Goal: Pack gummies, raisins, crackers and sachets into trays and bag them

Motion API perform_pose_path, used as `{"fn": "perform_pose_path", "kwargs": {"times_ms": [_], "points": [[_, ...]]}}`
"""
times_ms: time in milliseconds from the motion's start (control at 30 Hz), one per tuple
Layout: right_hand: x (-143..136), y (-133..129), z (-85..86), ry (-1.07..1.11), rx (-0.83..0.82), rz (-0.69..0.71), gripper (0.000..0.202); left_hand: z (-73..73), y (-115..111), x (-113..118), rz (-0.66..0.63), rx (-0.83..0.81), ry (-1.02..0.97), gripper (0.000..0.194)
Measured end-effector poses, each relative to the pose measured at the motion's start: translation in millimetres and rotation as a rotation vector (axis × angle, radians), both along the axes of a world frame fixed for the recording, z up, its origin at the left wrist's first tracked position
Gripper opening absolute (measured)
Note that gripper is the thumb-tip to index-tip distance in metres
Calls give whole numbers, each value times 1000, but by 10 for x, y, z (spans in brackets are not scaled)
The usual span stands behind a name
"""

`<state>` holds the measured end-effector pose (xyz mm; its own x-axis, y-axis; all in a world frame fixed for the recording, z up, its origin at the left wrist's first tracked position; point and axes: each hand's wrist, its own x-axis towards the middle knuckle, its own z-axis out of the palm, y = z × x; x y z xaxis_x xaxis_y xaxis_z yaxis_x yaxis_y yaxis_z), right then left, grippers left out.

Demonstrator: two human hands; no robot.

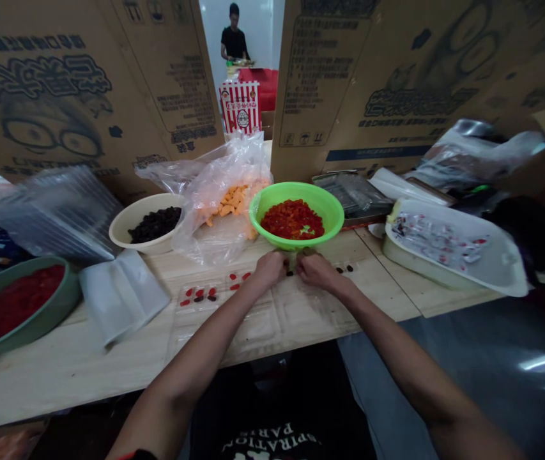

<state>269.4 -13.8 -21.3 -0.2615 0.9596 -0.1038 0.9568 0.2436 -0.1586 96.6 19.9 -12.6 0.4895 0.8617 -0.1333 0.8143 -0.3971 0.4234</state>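
My left hand (pixel 272 266) and my right hand (pixel 316 268) are side by side over the far edge of clear plastic trays (pixel 253 322), just in front of a bright green bowl (pixel 334 214). Small red pieces (pixel 296 216) that look like candy fill the bowl's bottom. Both hands have curled fingers, and whatever they hold is hidden. Red pieces (pixel 239 277) and dark pieces (pixel 199 298) lie in tray compartments left of my left hand. A few more dark pieces (pixel 349 269) sit right of my right hand.
Behind stand a cream bowl (pixel 119 223) of dark pieces and a plastic bag (pixel 200 249) of orange pieces. A dull green bowl (pixel 68 291) is left; a white tub (pixel 502 268) of wrapped packets is right. Cardboard boxes (pixel 157 76) wall the back. A person (pixel 234 41) stands beyond.
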Motion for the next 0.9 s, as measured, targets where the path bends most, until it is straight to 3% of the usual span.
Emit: {"fn": "perform_pose_path", "kwargs": {"times_ms": [200,467,800,900], "points": [[165,36,36,31,-24,-66,36,2,-30,98,-26,11,-18,30],[-26,-35,46,-41,-74,-73,25,-121,-107,283,10,-53,-47,30],[77,9,118,107,-44,-127,25,-166,-97,199,-48,-102,-198,35],[271,-82,278,147,-43,-142,32,-132,-92,42,-3,-70,-230,34]]}}
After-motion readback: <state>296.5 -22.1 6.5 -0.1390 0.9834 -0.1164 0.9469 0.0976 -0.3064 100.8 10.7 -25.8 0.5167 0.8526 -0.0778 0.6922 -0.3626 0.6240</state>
